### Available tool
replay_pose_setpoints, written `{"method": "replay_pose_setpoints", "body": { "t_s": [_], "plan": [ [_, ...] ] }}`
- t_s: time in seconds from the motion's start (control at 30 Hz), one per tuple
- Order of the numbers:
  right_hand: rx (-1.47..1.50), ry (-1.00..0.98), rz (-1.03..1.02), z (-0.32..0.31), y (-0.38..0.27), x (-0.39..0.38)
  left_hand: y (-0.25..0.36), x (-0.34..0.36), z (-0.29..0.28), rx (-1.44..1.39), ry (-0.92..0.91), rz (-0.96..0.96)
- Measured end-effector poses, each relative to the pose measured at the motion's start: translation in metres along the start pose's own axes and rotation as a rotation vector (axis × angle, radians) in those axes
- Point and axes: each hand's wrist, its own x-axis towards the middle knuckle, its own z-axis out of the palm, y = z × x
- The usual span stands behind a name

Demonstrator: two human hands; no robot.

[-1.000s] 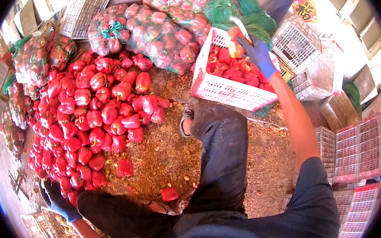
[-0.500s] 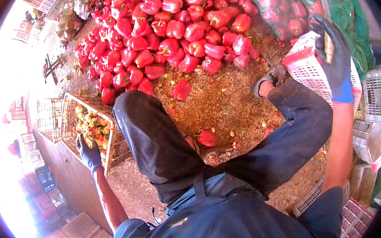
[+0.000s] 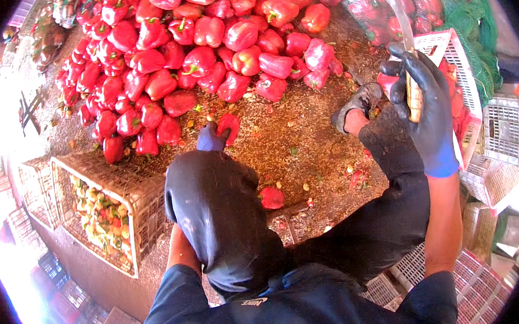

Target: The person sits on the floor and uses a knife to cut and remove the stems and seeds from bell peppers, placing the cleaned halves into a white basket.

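Note:
My right hand (image 3: 424,103), in a dark glove with a blue cuff, is closed round the wooden handle (image 3: 414,96) of a knife with a curved blade (image 3: 401,14) pointing up and away. It is raised in front of a white plastic crate (image 3: 469,72) with red peppers inside. Beyond my left knee, my left hand (image 3: 211,138), gloved in blue, is low at the ground against a red bell pepper (image 3: 229,128). The knee hides part of that hand, and how its fingers lie on the pepper does not show clearly.
A big heap of red bell peppers (image 3: 209,32) covers the ground ahead. A tilted crate (image 3: 132,233) of pepper cores and scraps (image 3: 102,217) lies at left. A loose pepper (image 3: 271,197) lies between my legs. Mesh sacks (image 3: 375,6) stand far right, with stacked crates (image 3: 501,131) nearer.
My left hand has left the crate of scraps and moved right and forward to the loose pepper. My right hand, with the knife, has shifted left. The view has shifted too.

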Motion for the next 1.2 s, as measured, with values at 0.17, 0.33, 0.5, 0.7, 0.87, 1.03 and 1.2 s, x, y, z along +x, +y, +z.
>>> {"method": "replay_pose_setpoints", "body": {
  "t_s": [0.17, 0.33, 0.5, 0.7, 0.87, 1.03, 1.2],
  "plan": [
    [0.022, -0.023, 0.015, 0.01, 0.008, 0.003, -0.019, 0.014, 0.013, -0.274, 0.06, -0.011],
    [-0.046, -0.112, -0.017, 0.027, -0.003, -0.009, 0.063, -0.002, -0.072, -1.043, -0.053, -0.006],
    [0.11, -0.234, 0.211, 0.066, -0.015, -0.025, 0.114, 0.0, -0.182, -0.705, 0.304, 0.454],
    [0.185, -0.358, -0.037, 0.104, -0.016, -0.038, 0.191, -0.055, -0.296, -0.321, 0.578, 0.737],
    [0.231, -0.252, -0.224, 0.124, -0.013, -0.04, 0.248, -0.089, -0.301, -0.273, 0.717, 0.883],
    [0.084, -0.106, -0.306, 0.123, 0.005, -0.033, 0.27, -0.101, -0.288, -0.446, 0.767, 0.835],
    [-0.306, -0.245, -0.46, 0.117, 0.012, -0.062, 0.224, -0.073, -0.286, -0.944, 0.597, 0.523]
  ]
}}
